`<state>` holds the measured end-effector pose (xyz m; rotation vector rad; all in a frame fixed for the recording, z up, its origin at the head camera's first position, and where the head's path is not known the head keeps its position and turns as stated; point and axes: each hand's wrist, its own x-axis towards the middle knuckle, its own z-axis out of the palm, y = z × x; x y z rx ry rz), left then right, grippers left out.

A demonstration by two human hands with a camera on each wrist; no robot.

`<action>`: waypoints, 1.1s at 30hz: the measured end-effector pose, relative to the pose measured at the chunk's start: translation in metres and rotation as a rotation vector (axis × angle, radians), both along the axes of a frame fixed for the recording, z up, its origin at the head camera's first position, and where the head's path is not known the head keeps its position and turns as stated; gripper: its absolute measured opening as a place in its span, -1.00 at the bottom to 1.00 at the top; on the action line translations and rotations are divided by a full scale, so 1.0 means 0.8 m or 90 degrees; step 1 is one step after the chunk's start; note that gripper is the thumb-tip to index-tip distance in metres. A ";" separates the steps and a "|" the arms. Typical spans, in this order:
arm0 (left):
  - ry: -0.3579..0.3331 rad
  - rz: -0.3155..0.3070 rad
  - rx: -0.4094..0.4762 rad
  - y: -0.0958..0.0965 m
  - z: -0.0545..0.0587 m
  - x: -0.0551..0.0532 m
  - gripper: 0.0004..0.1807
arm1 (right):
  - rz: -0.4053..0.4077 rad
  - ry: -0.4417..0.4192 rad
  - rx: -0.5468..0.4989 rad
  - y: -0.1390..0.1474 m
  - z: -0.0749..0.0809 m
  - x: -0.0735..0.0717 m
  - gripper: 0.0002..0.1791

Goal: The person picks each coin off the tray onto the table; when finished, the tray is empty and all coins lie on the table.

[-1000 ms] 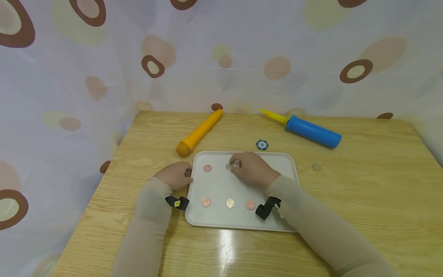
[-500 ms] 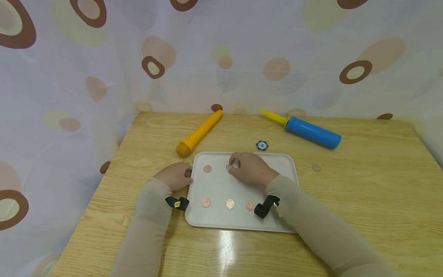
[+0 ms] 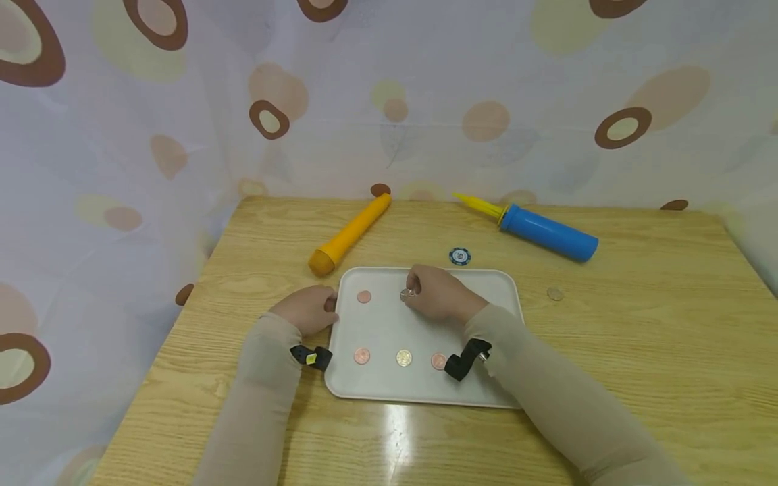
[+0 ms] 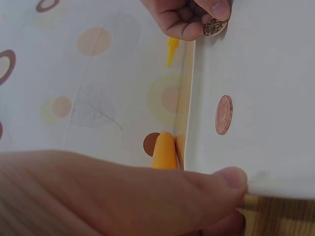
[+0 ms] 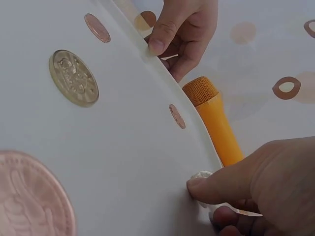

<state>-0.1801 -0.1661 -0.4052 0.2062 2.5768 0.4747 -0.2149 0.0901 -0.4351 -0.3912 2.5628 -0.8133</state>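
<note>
My right hand (image 3: 444, 292) pinches a silver coin (image 4: 214, 26) between thumb and fingers over the back half of the white tray (image 3: 389, 327). In the left wrist view the coin is tilted, its face partly covered by the thumb. At the tray's left edge my left hand (image 3: 306, 310) grips the rim, thumb on top and fingers curled outside. A copper coin (image 3: 363, 296) lies in the back left of the tray. Along the front lie another copper coin (image 3: 361, 356), a gold-coloured coin (image 5: 74, 78) and a third copper coin (image 3: 438, 361), beside the right wrist camera.
Behind the tray lie an orange microphone (image 3: 349, 236), a blue-and-white poker chip (image 3: 460, 256) and a blue hand pump (image 3: 550, 233) with a yellow nozzle. To the tray's right a pale coin (image 3: 555, 293) lies on the wooden table (image 3: 638, 324). A patterned curtain (image 3: 425, 81) hangs behind.
My right hand has shifted the silver coin slightly to the right, its fingers now more tightly curled. The left hand and the other coins stay where they were.
</note>
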 end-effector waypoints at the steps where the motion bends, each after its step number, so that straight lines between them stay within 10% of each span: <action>1: 0.001 -0.001 0.000 0.000 0.000 0.000 -0.78 | -0.002 0.002 -0.006 0.001 0.000 0.000 -0.78; 33: 0.002 0.009 -0.002 0.001 0.000 0.001 -0.69 | -0.078 0.000 -0.146 0.037 0.001 -0.001 -0.75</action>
